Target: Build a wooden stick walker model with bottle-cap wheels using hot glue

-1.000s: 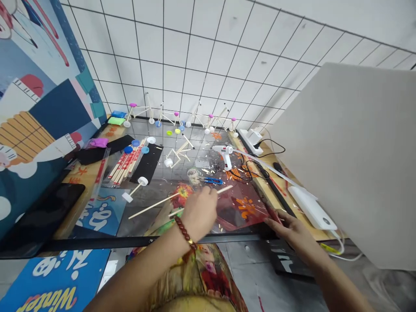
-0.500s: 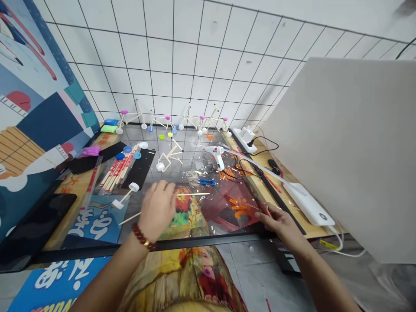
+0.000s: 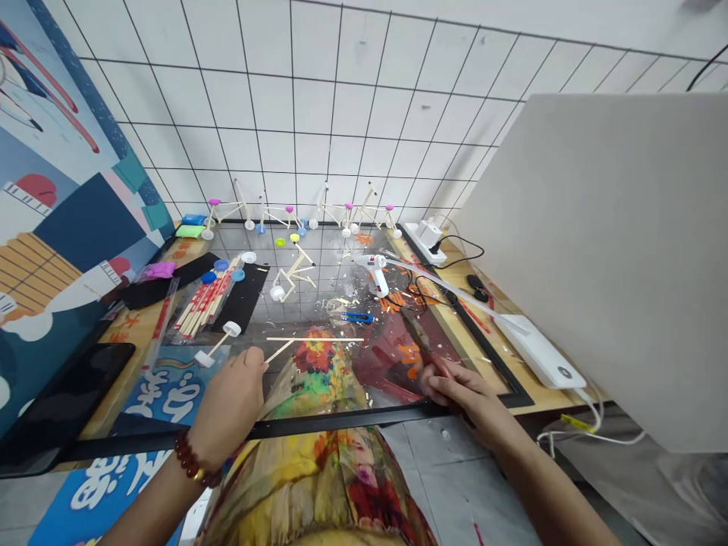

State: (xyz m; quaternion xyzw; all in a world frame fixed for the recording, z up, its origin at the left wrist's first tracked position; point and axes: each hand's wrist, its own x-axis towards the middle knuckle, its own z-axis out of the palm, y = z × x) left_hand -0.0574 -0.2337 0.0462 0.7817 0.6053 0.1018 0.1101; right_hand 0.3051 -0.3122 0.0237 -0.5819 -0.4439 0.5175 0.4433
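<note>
My left hand (image 3: 232, 394) pinches the near end of a short wooden stick (image 3: 280, 350) low over the table. The stick's other end reaches a longer wooden stick (image 3: 327, 340) lying crosswise. Left of that hand lies a stick with white bottle caps (image 3: 217, 347) at both ends. My right hand (image 3: 459, 388) is wrapped round the red handles of pliers (image 3: 418, 334), their dark jaws pointing away from me; whether the jaws are apart is unclear. Beyond the sticks are blue thread snips (image 3: 357, 318) and a small stick frame (image 3: 296, 273) with a white cap.
A white glue gun (image 3: 373, 274) with its cord lies among wood scraps. Several stick models (image 3: 278, 210) line the back wall. Bagged sticks (image 3: 208, 303) and a black phone (image 3: 73, 398) are at left; a power strip (image 3: 424, 243) and white box (image 3: 540, 353) at right.
My left hand has moved left and toward me and now holds the short stick off the table. The right hand has brought the pliers up and left over the table. The view has shifted slightly.
</note>
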